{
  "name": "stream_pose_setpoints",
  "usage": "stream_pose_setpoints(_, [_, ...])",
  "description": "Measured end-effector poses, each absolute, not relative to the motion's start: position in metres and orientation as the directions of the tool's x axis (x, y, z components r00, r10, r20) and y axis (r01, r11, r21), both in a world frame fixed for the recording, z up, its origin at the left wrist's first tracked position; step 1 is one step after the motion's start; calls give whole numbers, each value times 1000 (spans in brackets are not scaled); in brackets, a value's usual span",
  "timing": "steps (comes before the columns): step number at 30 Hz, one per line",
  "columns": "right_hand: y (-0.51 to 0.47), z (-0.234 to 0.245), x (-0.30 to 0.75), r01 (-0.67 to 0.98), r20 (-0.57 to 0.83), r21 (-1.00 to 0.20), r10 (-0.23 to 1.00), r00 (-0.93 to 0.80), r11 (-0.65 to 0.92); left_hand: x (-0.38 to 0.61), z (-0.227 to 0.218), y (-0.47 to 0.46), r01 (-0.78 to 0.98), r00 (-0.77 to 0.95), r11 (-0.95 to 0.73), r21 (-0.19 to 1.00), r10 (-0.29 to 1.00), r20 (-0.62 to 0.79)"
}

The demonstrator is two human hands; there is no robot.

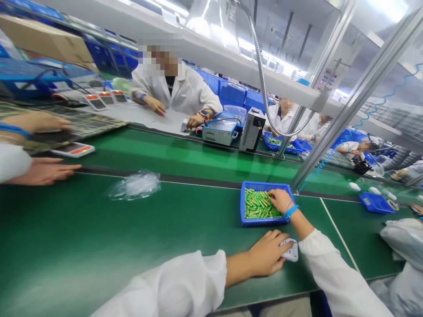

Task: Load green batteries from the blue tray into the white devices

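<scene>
My left hand point(267, 254) rests near the front edge of the green table and grips a small white plastic device point(291, 251) between thumb and fingers. Just beyond it stands a blue tray point(243, 222) filled with green and gold batteries point(259, 204). My right hand point(280, 201), with a blue band round its wrist, reaches over the tray's right side. Its fingertips are bent down among the batteries, pinched together. Whether they have hold of a battery is too small to make out.
A crumpled clear plastic bag point(137, 185) lies left of the tray. A metal post point(322, 119) rises behind the tray. At far left, a co-worker's hands point(42, 171) reach in near a white-and-orange device point(74, 149). Across the belt point(165, 149), another person works beside a blue instrument box point(218, 133).
</scene>
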State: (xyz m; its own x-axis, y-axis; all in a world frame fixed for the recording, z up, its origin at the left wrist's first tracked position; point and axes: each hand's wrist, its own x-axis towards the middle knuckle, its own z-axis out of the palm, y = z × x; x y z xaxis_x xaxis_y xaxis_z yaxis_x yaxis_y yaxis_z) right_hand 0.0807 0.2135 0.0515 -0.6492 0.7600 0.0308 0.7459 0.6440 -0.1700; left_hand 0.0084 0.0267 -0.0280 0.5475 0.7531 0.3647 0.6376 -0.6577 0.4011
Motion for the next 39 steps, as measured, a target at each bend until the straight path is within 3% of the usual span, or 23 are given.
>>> stream_pose_setpoints(7, [199, 68, 92, 765, 82, -238, 797, -599, 599, 9, -34, 30, 630, 555, -646, 430, 762, 333])
stream_pose_setpoints(10, [178, 80, 127, 688, 217, -469, 827, -518, 554, 9, -41, 34, 621, 520, -610, 492, 790, 324])
stream_pose_setpoints(13, [152, 78, 170, 491, 280, -750, 885, -371, 443, 6, -43, 36, 600, 503, -597, 532, 799, 328])
stream_pose_setpoints(18, [127, 33, 225, 298, 179, -926, 965, -190, 231, 2, -35, 31, 585, 520, -580, 567, 805, 286])
stream_pose_setpoints(22, [116, -8, 241, 204, 90, -973, 990, -112, 112, 2, -32, 26, 579, 496, -520, 628, 836, 236])
stream_pose_setpoints(26, [103, -29, 237, 222, 72, -969, 983, -171, 110, 0, -31, 28, 586, 471, -485, 650, 856, 214])
stream_pose_setpoints(39, [78, -27, 234, 380, 119, -907, 976, -182, 181, 1, -36, 25, 535, 450, -475, 698, 860, 241])
